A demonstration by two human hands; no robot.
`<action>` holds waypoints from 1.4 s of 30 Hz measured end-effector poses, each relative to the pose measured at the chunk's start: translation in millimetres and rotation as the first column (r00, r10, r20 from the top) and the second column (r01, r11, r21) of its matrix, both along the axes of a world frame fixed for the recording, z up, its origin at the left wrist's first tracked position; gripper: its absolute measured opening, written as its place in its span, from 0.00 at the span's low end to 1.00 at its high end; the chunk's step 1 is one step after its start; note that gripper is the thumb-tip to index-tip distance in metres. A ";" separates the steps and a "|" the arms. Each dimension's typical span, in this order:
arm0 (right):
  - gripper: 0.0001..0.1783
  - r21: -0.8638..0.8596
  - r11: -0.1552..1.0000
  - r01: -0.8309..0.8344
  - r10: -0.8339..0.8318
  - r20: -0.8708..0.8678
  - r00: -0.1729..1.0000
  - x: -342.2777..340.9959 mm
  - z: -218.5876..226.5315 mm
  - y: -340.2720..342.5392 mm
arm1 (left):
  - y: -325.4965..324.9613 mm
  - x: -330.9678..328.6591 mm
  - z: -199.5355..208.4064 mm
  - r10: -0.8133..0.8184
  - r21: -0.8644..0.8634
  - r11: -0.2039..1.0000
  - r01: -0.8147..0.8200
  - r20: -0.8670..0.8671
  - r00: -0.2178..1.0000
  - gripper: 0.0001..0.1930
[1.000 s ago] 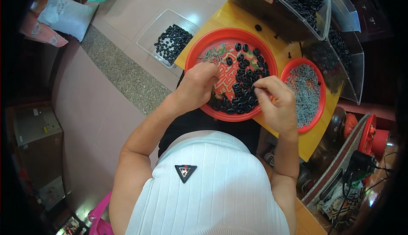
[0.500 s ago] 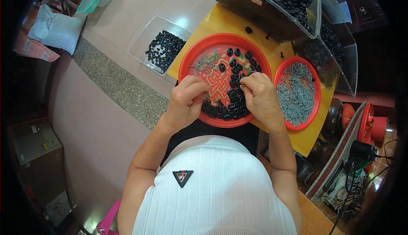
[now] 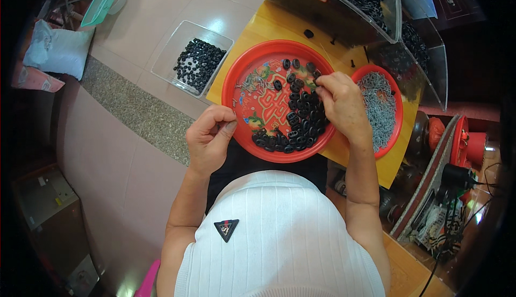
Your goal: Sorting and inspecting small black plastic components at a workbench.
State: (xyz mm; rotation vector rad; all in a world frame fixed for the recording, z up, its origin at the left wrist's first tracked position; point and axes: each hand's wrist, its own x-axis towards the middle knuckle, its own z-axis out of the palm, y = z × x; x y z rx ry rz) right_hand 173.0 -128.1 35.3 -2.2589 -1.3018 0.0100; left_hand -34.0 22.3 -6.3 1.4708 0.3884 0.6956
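Observation:
A round red tray [image 3: 228,84] sits in front of me. Black oval pieces with two holes [image 3: 301,117] are heaped along its right and near sides. Thin grey metal screws or pins [image 3: 255,80] lie at its left. My left hand [image 3: 210,140] is closed in a pinch beside the tray's left rim; anything between thumb and forefinger is too small to make out. My right hand [image 3: 345,105] reaches over the tray's right rim, thumb and forefinger pinched among the black pieces at the upper right. Its fingers hide what they hold.
An oval red tray [image 3: 399,115] full of grey metal screws or pins stands right on the yellow tabletop [image 3: 258,25]. Large clear bins [image 3: 344,15] of black parts rise behind. Left on the floor is a clear box [image 3: 165,63] with black pieces; a white sack [image 3: 59,49] lies farther off.
My left hand has drawn back leftward from inside the tray to its left rim. My right hand has moved farther up and right, from the middle pieces to the upper right ones.

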 end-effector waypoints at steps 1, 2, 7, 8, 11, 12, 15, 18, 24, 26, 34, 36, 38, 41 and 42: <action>0.09 -0.074 0.997 -0.022 0.021 -0.019 1.000 -3.4 3.5 -7.2 | 0.0 -1.2 -0.5 -0.006 -0.045 0.999 0.006 -0.006 1.000 0.05; 0.11 -0.147 0.988 -0.047 0.042 -0.041 0.998 -7.6 5.8 -13.1 | -0.6 -2.1 -1.6 -0.010 -0.051 0.999 0.009 -0.004 1.000 0.05; 0.20 -0.258 0.954 -0.156 0.123 -0.137 0.983 -25.6 0.2 -21.8 | -1.7 0.6 -5.2 -0.037 -0.024 0.999 0.037 0.011 0.999 0.04; 0.19 -0.215 0.961 -0.173 0.144 -0.143 0.979 -26.1 -6.8 -20.3 | -1.9 0.8 -5.2 -0.040 -0.027 0.999 0.040 0.011 0.999 0.04; 0.17 -0.133 0.976 -0.172 0.154 -0.133 0.979 -23.6 -6.0 -17.0 | -0.3 1.0 -4.5 -0.045 -0.038 0.998 0.044 -0.011 0.999 0.04; 0.14 -0.110 0.985 -0.132 0.122 -0.094 0.988 -18.1 -4.0 -18.6 | -0.1 -0.3 -4.5 -0.045 -0.062 0.997 0.044 -0.016 0.999 0.04; 0.11 -0.066 0.996 -0.063 0.063 0.000 0.998 -8.2 2.8 -28.2 | -0.7 -3.1 -6.3 -0.039 -0.090 0.995 0.037 -0.014 0.999 0.03; 0.13 -0.211 0.964 -0.164 0.153 -0.068 0.986 -15.9 11.5 -36.8 | -0.4 -2.4 -7.0 -0.034 -0.089 0.995 0.033 -0.012 0.999 0.03; 0.16 -0.208 0.954 -0.216 0.197 -0.109 0.974 -23.5 -8.7 -30.2 | -2.4 1.9 -4.3 -0.048 -0.084 0.995 0.046 -0.022 0.999 0.03; 0.14 -0.119 0.976 -0.182 0.174 -0.073 0.982 -15.0 -6.9 -27.2 | -2.2 0.7 -4.4 -0.044 -0.085 0.995 0.043 -0.015 0.999 0.03; 0.10 -0.115 0.990 -0.084 0.084 -0.005 0.996 -0.9 0.6 -46.0 | -3.7 -3.5 -3.9 -0.046 -0.113 0.993 0.041 -0.041 0.998 0.03; 0.10 -0.116 0.987 -0.115 0.110 -0.054 0.992 -5.0 -5.6 -43.9 | -3.7 -3.7 -3.9 -0.045 -0.112 0.993 0.041 -0.041 0.998 0.03; 0.10 -0.102 0.988 -0.114 0.110 -0.041 0.993 -7.4 -8.0 -39.1 | -3.4 -4.1 -2.9 -0.045 -0.110 0.993 0.040 -0.044 0.998 0.03; 0.10 -0.121 0.985 -0.124 0.125 -0.001 0.992 -9.1 -13.1 -29.4 | -3.6 -4.7 -1.0 -0.055 -0.110 0.993 0.048 -0.055 0.997 0.03; 0.10 -0.154 0.979 -0.135 0.141 0.026 0.990 -8.8 -13.8 -26.7 | -3.8 -4.3 0.5 -0.055 -0.099 0.994 0.049 -0.059 0.997 0.03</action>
